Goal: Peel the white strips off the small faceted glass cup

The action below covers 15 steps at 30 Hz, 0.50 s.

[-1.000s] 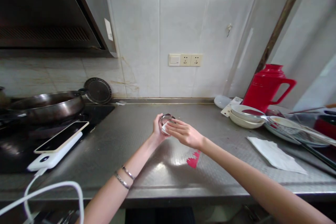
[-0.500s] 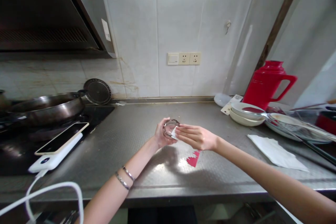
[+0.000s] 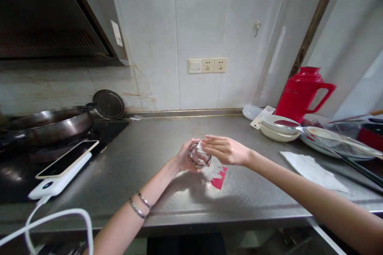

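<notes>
Glass and tissue over the bench
My left hand grips a small glass; my right hand pinches white tissue at its rim, fingers nearly closed

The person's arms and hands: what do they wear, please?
Both forearms are bare, with no sleeves in view. The left wrist carries two thin silver bracelets. The left hand and right hand wear no gloves; no rings can be made out.
</notes>
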Motion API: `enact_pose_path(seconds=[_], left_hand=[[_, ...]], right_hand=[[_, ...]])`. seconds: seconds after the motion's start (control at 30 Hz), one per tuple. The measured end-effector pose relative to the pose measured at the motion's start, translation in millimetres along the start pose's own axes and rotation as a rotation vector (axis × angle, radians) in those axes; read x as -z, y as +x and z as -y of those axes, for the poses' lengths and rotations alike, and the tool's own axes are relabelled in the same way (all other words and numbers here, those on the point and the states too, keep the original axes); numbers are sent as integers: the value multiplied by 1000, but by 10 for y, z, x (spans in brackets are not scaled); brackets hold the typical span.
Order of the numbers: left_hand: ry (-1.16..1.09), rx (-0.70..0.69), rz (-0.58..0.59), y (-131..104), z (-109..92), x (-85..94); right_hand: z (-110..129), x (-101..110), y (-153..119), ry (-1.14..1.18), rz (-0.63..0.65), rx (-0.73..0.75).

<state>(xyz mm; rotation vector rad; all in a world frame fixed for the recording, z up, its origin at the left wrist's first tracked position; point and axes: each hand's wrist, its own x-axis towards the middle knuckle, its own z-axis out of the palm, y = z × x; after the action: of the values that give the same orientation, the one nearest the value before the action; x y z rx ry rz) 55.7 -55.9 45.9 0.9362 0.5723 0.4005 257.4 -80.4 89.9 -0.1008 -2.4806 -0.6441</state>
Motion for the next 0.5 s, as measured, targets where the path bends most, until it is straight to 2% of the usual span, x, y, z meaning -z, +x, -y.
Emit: enact_pose_path(seconds=[0.13, 0.33, 0.5], left_hand=[[12, -4, -48, 27, 20, 51], [-22, -101, -99, 90, 74, 77], [-150, -205, -226, 124, 82, 36]], right_hand=[[20, -85, 96, -2, -42, -70], [80, -218, 148, -92, -104, -107], [238, -333, 266, -202, -77, -281]])
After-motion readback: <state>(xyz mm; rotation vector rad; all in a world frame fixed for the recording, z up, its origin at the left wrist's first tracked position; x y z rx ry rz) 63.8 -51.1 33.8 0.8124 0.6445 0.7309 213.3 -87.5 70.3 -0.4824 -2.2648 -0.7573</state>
